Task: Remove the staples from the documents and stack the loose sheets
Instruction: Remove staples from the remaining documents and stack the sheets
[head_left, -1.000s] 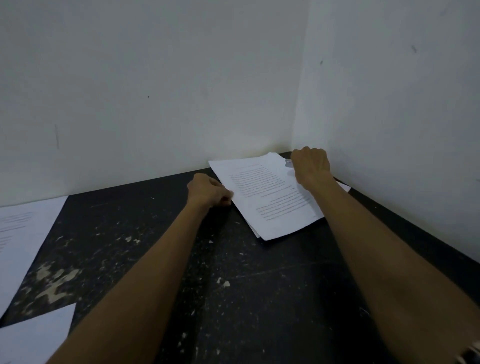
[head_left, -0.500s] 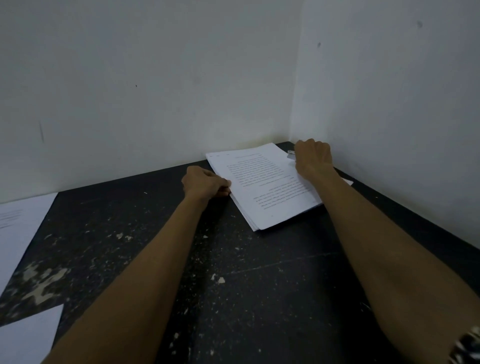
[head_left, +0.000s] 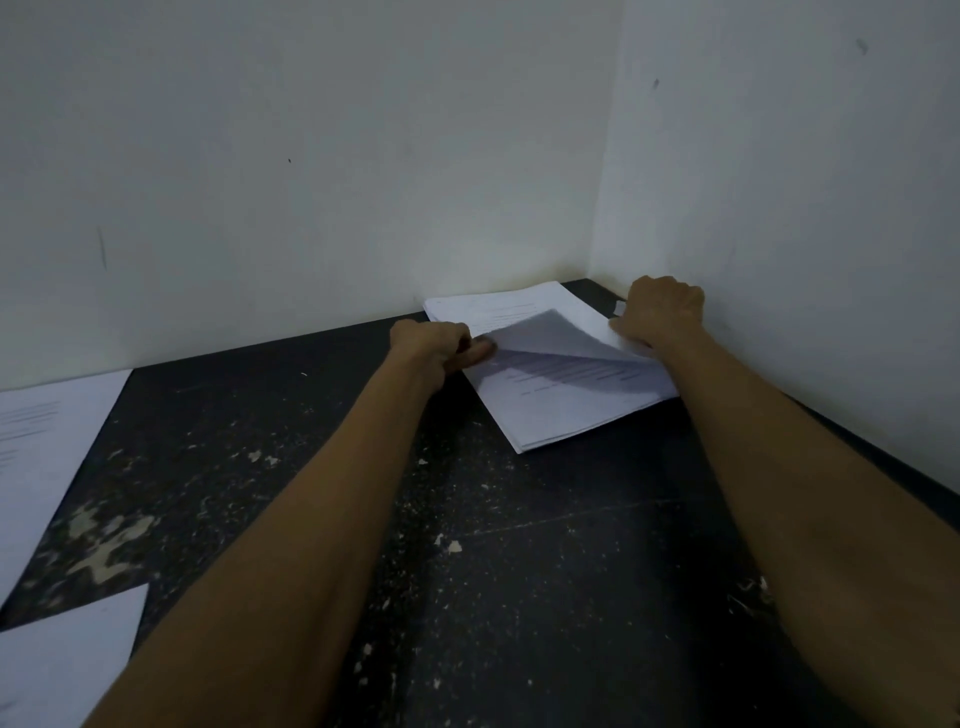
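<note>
The paper stack (head_left: 566, 415) lay in the table's (head_left: 519, 545) walled corner. The left hand (head_left: 431, 343) pinched its lifted top sheet (head_left: 556, 335); the right hand (head_left: 660, 312), curled, apparently gripped the stack's corner. Loose sheets (head_left: 41, 457) lay well left.

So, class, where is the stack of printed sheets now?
In the head view, the stack of printed sheets lies at the far right of the table, by the wall corner, between the left hand and right hand.

head camera looks forward and down, close over the table (head_left: 519, 571) corner.
</note>
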